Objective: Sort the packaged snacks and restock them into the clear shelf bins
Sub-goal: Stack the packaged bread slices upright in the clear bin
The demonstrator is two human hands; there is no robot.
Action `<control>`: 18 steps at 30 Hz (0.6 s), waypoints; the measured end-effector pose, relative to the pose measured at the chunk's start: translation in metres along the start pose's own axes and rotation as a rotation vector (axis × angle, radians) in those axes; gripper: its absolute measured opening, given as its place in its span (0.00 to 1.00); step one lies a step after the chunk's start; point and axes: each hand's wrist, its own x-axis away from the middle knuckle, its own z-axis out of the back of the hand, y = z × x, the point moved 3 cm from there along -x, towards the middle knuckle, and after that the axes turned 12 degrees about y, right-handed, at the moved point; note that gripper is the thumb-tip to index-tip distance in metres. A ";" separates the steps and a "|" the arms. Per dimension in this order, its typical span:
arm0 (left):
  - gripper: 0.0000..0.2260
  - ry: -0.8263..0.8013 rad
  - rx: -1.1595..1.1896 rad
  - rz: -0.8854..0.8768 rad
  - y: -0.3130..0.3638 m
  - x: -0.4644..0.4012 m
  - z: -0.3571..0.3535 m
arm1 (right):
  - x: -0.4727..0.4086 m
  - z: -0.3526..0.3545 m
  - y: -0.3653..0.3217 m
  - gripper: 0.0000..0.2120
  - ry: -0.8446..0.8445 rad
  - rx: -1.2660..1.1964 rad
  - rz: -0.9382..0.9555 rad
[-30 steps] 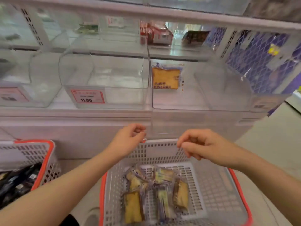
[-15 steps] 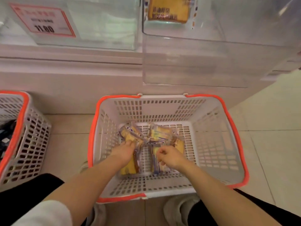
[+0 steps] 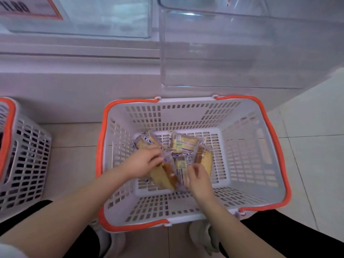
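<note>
Both hands are down inside a white basket (image 3: pixel 242 142) with an orange rim, set on the tiled floor (image 3: pixel 307 146). The left hand (image 3: pixel 143 162) curls its fingers round a clear-wrapped yellow cake packet (image 3: pixel 163 175), which lies tilted between the two hands. The right hand (image 3: pixel 199 179) has bent fingers on the neighbouring packets; whether it grips one I cannot tell. More snack packets (image 3: pixel 183 143) lie just beyond both hands. Above them stands a clear shelf bin (image 3: pixel 242 53). Left of the left hand stands a second basket (image 3: pixel 24 164).
</note>
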 end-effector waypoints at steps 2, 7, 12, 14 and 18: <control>0.10 0.134 0.150 0.121 0.014 -0.001 0.021 | 0.009 0.002 -0.010 0.16 0.027 -0.464 -0.245; 0.09 0.328 0.372 0.358 0.034 0.008 0.046 | 0.020 0.025 -0.042 0.24 -0.123 -0.862 -0.158; 0.13 0.439 0.546 0.597 0.041 0.026 0.053 | 0.029 0.048 -0.060 0.08 -0.087 -0.850 -0.105; 0.14 0.463 0.625 0.628 0.049 0.033 0.057 | 0.033 0.056 -0.062 0.11 -0.123 -0.825 -0.154; 0.13 0.468 0.725 0.560 0.063 0.045 0.068 | 0.045 0.068 -0.071 0.08 -0.082 -0.706 -0.056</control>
